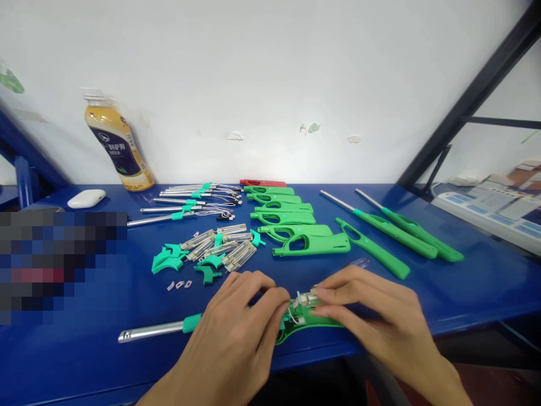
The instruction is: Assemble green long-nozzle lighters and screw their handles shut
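Observation:
An opened green stick-lighter shell lies near the table's front edge, its metal tube pointing left from a teal collar. My left hand is closed around its middle, with the fingertips at the inner parts and a white wire. My right hand pinches a clear gas tank between thumb and fingers, just over the shell. Part of the shell is hidden under both hands. Behind my left hand lie several clear gas tanks and teal triggers.
Green shell halves are lined up at mid-table, with a red one behind. Metal tubes with wires lie to their left, two tubed lighters to the right. A juice bottle and white earbud case stand back left.

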The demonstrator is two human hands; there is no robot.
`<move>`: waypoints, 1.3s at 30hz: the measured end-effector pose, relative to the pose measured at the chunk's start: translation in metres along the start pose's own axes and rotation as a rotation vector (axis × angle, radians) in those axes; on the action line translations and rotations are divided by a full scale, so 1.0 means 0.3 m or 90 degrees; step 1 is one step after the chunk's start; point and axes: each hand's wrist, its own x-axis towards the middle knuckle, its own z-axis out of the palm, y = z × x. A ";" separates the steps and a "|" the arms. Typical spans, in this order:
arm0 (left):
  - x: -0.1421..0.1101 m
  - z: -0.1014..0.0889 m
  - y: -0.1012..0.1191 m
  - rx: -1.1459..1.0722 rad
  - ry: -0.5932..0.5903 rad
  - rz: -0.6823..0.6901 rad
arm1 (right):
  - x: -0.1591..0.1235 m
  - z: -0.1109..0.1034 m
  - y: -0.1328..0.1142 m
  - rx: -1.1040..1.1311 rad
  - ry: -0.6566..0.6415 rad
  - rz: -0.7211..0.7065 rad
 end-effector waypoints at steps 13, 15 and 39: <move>-0.008 0.005 -0.006 -0.003 -0.002 0.017 | -0.004 -0.006 0.006 0.005 -0.035 -0.019; -0.007 0.005 -0.007 0.000 -0.005 0.021 | -0.005 -0.005 0.005 0.007 -0.036 -0.021; 0.013 -0.002 -0.002 -0.041 0.001 -0.004 | -0.019 -0.011 0.009 -0.022 -0.041 -0.036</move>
